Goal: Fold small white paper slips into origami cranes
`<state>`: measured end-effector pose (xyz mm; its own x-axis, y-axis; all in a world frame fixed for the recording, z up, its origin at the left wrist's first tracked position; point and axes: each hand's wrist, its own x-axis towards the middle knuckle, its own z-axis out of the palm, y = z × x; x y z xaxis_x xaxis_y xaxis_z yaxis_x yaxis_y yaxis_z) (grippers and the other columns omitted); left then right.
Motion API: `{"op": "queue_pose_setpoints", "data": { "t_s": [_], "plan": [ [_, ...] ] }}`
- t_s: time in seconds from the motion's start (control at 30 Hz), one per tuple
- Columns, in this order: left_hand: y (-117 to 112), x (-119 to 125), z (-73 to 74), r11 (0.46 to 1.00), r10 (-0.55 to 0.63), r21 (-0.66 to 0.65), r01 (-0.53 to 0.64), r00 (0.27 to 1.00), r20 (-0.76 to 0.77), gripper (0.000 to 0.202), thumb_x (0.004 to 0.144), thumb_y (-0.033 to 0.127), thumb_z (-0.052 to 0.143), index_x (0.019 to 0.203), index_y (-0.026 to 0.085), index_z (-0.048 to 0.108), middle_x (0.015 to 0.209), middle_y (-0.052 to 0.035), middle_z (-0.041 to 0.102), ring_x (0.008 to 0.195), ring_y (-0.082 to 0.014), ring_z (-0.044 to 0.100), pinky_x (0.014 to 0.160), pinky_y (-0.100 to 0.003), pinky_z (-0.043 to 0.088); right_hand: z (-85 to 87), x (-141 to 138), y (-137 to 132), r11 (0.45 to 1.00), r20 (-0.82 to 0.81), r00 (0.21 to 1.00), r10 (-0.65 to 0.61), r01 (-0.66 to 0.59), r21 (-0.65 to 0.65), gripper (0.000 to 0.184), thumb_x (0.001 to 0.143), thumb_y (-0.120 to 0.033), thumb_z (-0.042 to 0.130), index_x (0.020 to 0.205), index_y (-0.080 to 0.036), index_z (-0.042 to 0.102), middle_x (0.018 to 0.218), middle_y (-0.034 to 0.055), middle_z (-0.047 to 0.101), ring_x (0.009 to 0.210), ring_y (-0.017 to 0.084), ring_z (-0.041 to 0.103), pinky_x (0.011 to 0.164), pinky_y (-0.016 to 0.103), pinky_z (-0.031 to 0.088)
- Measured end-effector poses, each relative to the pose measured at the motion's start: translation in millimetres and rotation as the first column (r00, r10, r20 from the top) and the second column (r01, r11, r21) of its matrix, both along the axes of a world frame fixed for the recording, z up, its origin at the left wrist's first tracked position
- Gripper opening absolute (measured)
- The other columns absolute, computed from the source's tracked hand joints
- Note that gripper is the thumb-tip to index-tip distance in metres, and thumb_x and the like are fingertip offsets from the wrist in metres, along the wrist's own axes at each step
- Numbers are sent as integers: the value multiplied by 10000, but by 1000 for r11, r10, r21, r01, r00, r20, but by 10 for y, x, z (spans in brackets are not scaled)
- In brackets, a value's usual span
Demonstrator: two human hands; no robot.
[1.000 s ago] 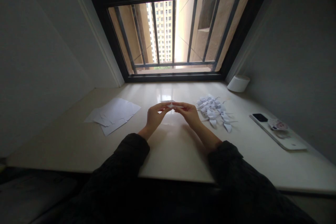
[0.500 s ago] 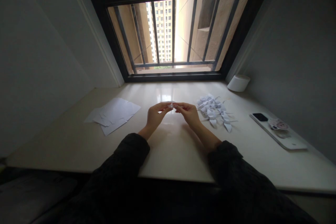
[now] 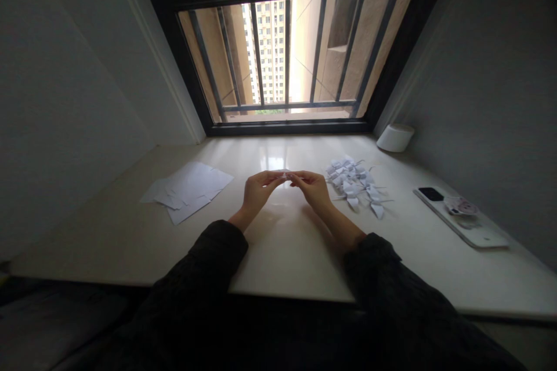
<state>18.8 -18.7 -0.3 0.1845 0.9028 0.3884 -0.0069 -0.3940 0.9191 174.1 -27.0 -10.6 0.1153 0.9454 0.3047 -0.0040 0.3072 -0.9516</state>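
Note:
Between my fingertips is a small piece of folded white paper [image 3: 285,175], mostly covered by the fingers. My left hand [image 3: 260,185] pinches it from the left, thumb below and fingers above. From the other side my right hand [image 3: 312,185] grips it in the same way, the two hands' fingertips nearly meeting. Both are raised a little over the sill. Just right of my right hand lies a pile of folded white paper cranes [image 3: 350,179]. Flat white paper sheets [image 3: 195,185] overlap one another to the left of my left hand.
The pale glossy sill [image 3: 278,255] runs up to a barred window [image 3: 287,58]. A white phone [image 3: 461,217] with a round grip on its back lies at the right. Behind it, a white cylindrical object [image 3: 395,137] stands by the wall.
My fingers have shifted slightly around the folded paper, and less of it shows now. The pile, the sheets and the phone stay where they were.

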Motion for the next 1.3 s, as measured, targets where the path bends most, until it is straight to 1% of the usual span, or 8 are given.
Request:
{"op": "queue_pose_setpoints", "data": {
  "t_s": [0.2, 0.3, 0.47, 0.67, 0.8, 0.9, 1.07, 1.3],
  "plan": [
    [46, -15, -11, 991, 7, -133, -3, 1000, 30, 313, 650, 383, 745, 864, 156, 718, 943, -93, 722, 933, -236, 667, 928, -429, 483, -14, 13, 17, 1000, 15, 1000, 16, -16, 19, 352, 622, -504, 720, 824, -218, 753, 848, 70, 736, 656, 196, 670, 650, 337, 555],
    [54, -21, -16, 989, 10, -151, -5, 999, 32, 319, 631, 392, 754, 843, 156, 721, 919, -90, 726, 911, -238, 672, 913, -434, 492, -10, 25, 29, 1000, 10, 1000, -2, 2, -1, 377, 586, -515, 740, 795, -202, 752, 803, 76, 737, 634, 200, 672, 632, 333, 558],
    [62, -21, -32, 992, 19, -127, -14, 999, 31, 313, 633, 390, 754, 837, 155, 723, 923, -90, 726, 908, -241, 675, 902, -423, 504, -6, 39, 23, 1000, 39, 999, -20, 21, -9, 342, 601, -496, 739, 758, -193, 746, 732, 71, 731, 643, 203, 676, 625, 313, 547],
    [74, -33, -37, 996, 44, -73, -46, 999, -29, 421, 633, 366, 759, 1006, 181, 703, 966, -75, 716, 914, -250, 674, 914, -433, 504, -39, 37, 39, 1000, 63, 998, -12, 11, 9, 332, 621, -499, 724, 764, -200, 745, 695, 57, 724, 658, 207, 678, 637, 314, 535],
    [41, -40, 10, 998, -44, -40, 42, 998, -39, 314, 690, 371, 715, 952, 198, 720, 998, -55, 710, 983, -245, 652, 955, -424, 480, -62, 39, 60, 1000, 43, 999, -4, 3, 13, 345, 604, -507, 732, 754, -196, 742, 691, 57, 722, 657, 206, 675, 637, 317, 536],
    [22, -46, 40, 995, -92, -27, 91, 995, -34, 266, 714, 362, 697, 927, 206, 726, 1000, -45, 711, 993, -237, 648, 975, -423, 465, -58, 47, 62, 1000, 27, 1000, 16, -16, 11, 335, 596, -497, 742, 749, -199, 740, 685, 56, 720, 645, 203, 672, 628, 316, 536],
    [37, -63, 49, 997, -76, -16, 76, 997, -20, 249, 718, 352, 696, 913, 200, 727, 990, -51, 715, 985, -229, 651, 968, -416, 468, -20, 76, 57, 998, 0, 998, 60, -60, 22, 310, 599, -459, 757, 776, -205, 743, 698, 56, 725, 632, 201, 672, 625, 319, 530],
    [67, -80, 24, 999, -52, 8, 52, 998, -30, 260, 701, 370, 709, 896, 199, 732, 946, -58, 724, 933, -232, 666, 932, -417, 493, 23, 98, 27, 998, 87, 996, -20, 15, 59, 271, 648, -454, 725, 752, -205, 745, 648, 46, 713, 635, 203, 663, 649, 325, 509]
  ]
}}
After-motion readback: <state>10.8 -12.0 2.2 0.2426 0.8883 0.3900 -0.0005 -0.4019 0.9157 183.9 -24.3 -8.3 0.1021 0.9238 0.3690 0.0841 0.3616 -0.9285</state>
